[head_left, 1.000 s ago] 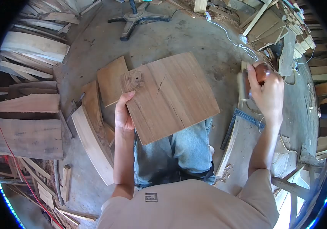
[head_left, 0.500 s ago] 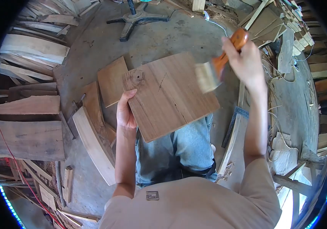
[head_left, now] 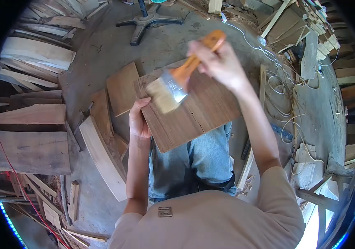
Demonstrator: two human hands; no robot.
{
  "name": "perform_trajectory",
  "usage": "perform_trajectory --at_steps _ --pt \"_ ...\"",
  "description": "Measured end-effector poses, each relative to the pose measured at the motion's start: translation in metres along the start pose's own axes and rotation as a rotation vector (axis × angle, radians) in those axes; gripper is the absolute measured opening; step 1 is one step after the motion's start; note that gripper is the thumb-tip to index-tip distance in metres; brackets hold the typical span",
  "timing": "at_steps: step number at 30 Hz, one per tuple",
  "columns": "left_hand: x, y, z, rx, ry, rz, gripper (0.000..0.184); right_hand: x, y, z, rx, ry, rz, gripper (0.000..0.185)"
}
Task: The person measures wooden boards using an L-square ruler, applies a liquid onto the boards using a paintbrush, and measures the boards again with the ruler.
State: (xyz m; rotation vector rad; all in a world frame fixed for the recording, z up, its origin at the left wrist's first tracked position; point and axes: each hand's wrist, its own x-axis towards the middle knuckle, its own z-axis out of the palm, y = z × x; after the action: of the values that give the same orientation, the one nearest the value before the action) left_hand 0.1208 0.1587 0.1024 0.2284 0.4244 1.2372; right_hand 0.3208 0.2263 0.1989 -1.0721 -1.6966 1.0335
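My left hand grips the left edge of a brown wooden board, thumb on top and the other fingers hidden beneath. The board lies tilted above my knees and has dark cracks in its face. In my right hand is a wide paintbrush, held by its orange wooden handle. Its pale bristles are over the left part of the board, close to my left thumb. Motion blurs the brush, so I cannot tell whether the bristles touch the wood.
Loose boards and a curved pale plank lie on the concrete floor to the left. Stacked timber lines the left side. A black four-legged metal base stands ahead. Pale cables trail across the floor at right.
My right hand has swept the paintbrush leftward, from beyond the board's right edge to above its left part. My left hand and the board have barely moved.
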Motion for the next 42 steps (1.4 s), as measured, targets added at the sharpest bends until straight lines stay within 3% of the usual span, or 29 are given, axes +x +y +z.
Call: perform_trajectory --at_steps 1,2,5,7,8,9,10,11,12,13,14,15,16,17,18,20,21,23,25,27,28,31,33,34,37,41,42 --pt "-0.001 -0.001 0.002 0.018 0.009 0.026 0.048 0.003 0.014 -0.011 0.001 0.132 -0.068 0.027" --pt "-0.002 -0.001 0.005 0.031 0.023 0.051 0.047 0.002 0.018 -0.029 -0.044 0.26 0.001 0.029" --pt "-0.002 0.0 0.003 0.031 0.064 0.04 0.056 -0.003 0.039 -0.086 -0.378 0.618 -0.031 0.025" --pt "-0.006 -0.003 0.01 0.082 0.013 0.117 0.063 -0.016 0.043 -0.101 -0.913 0.769 -0.104 0.017" --pt "-0.005 -0.004 0.021 0.131 -0.037 0.196 0.071 -0.023 0.05 -0.103 -0.873 0.761 -0.035 0.011" --pt "-0.004 -0.004 0.035 0.227 -0.124 0.319 0.085 -0.027 0.063 -0.1 -0.555 0.691 -0.011 0.01" --pt "-0.004 -0.002 0.041 0.277 -0.209 0.379 0.087 -0.031 0.07 -0.097 -0.239 0.607 0.012 0.01" --pt "-0.004 0.001 0.047 0.326 -0.291 0.44 0.089 -0.038 0.053 -0.078 0.177 0.574 0.176 0.012" --pt "-0.005 0.007 0.055 0.438 -0.35 0.523 0.091 -0.045 0.05 -0.069 0.21 0.511 0.208 0.018" --pt "-0.012 0.014 0.066 0.583 -0.375 0.595 0.09 -0.049 0.048 -0.06 0.449 0.468 0.26 0.017" --pt "-0.02 0.021 0.076 0.731 -0.4 0.667 0.09 -0.054 0.03 -0.049 0.641 0.466 0.405 0.03" --pt "-0.015 0.03 0.083 0.875 -0.774 0.8 0.077 -0.058 0.044 -0.049 0.902 0.301 0.407 0.034" --pt "-0.015 0.033 0.092 0.878 -0.772 0.801 0.077 -0.063 0.047 -0.045 1.037 0.159 0.316 0.034" --pt "-0.016 0.035 0.099 0.925 -0.927 0.828 0.061 -0.062 0.054 -0.04 1.155 -0.021 0.141 0.034" --pt "-0.017 0.038 0.106 0.97 -1.081 0.847 0.047 -0.053 0.059 -0.032 1.212 -0.045 0.077 0.026" --pt "-0.019 0.047 0.118 1.346 -1.243 0.798 0.052 -0.052 0.059 -0.024 1.276 -0.02 0.11 0.014" --pt "-0.029 0.045 0.118 1.54 -1.199 0.735 0.058 -0.056 0.057 -0.02 1.217 -0.004 0.099 0.009" --pt "-0.036 0.045 0.105 1.751 -1.237 0.734 0.034 -0.07 0.064 -0.012 1.251 0.137 0.092 0.009" --pt "-0.049 0.046 0.099 1.838 -1.16 0.66 0.041 -0.082 0.067 -0.009 1.221 0.277 0.04 0.012" --pt "-0.059 0.046 0.091 2.079 -0.942 0.708 0.051 -0.09 0.073 -0.01 0.997 0.295 -0.146 0.012" --pt "-0.061 0.045 0.086 2.137 -0.883 0.721 0.047 -0.094 0.072 -0.012 0.836 0.292 -0.171 0.011" --pt "-0.06 0.043 0.063 2.167 -0.729 0.765 0.046 -0.104 0.074 -0.01 0.531 0.299 -0.173 0.008" --pt "-0.056 0.042 0.041 2.16 -0.696 0.781 0.046 -0.103 0.07 -0.002 0.528 0.318 -0.198 0.007" --pt "-0.055 0.042 0.035 2.157 -0.656 0.797 0.047 -0.102 0.073 -0.002 0.298 0.307 -0.221 0.008" --pt "-0.06 0.044 0.028 2.068 -0.61 0.674 0.047 -0.099 0.071 0.002 0.46 0.28 -0.248 0.008" --pt "-0.062 0.05 0.048 2.018 -0.59 0.556 0.047 -0.092 0.067 -0.012 0.187 0.144 -0.174 0.004" --pt "-0.061 0.056 0.056 2.127 -0.668 0.525 0.046 -0.09 0.058 -0.015 0.185 0.142 -0.176 0.004"
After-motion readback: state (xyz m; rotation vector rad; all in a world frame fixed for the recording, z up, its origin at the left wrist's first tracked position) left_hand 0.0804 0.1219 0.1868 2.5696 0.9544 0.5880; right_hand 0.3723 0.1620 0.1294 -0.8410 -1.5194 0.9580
